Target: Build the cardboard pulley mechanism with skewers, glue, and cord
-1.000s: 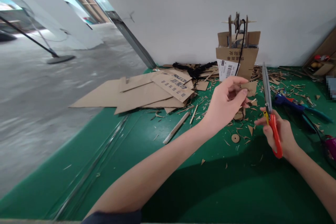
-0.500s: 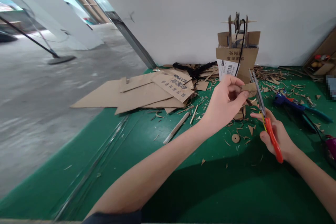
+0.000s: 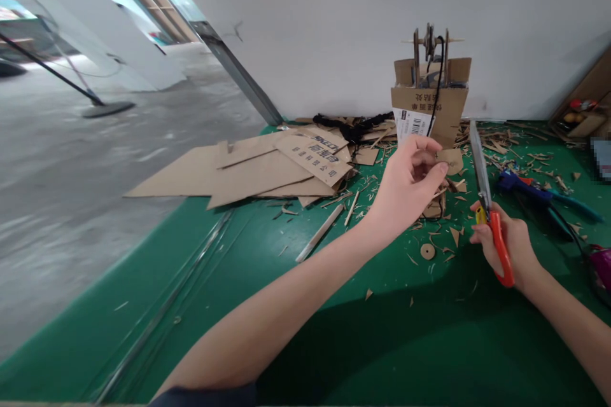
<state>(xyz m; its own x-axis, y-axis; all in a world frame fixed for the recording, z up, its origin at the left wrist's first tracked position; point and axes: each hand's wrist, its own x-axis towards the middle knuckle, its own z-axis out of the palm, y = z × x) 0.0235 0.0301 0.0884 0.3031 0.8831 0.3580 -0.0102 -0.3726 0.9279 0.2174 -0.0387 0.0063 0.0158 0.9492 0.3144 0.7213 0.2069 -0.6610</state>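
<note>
Between thumb and fingers, my left hand (image 3: 410,181) pinches a small piece of cardboard (image 3: 451,161) with a rounded edge. My right hand (image 3: 512,238) grips red-handled scissors (image 3: 499,248), their blades pointing up and pressed together. The blades stand a little to the right of the piece, apart from it. Below my hands, a small cardboard disc (image 3: 428,251) with a centre hole lies on the green table (image 3: 267,305). Behind my left hand stands a cardboard box (image 3: 451,111) with a spool-like wheel (image 3: 430,43) on two uprights and a black cord hanging down.
Flat cardboard sheets (image 3: 260,172) are stacked at the left back. A pale stick (image 3: 319,233) lies left of my hands. Cardboard scraps (image 3: 496,140) litter the back. A blue tool (image 3: 529,189), probably a glue gun, and teal-handled pliers (image 3: 580,205) lie at the right.
The scissors have moved right, away from the cardboard piece, and their blades have closed. My left hand has stayed nearly in place, with the piece turned slightly.
</note>
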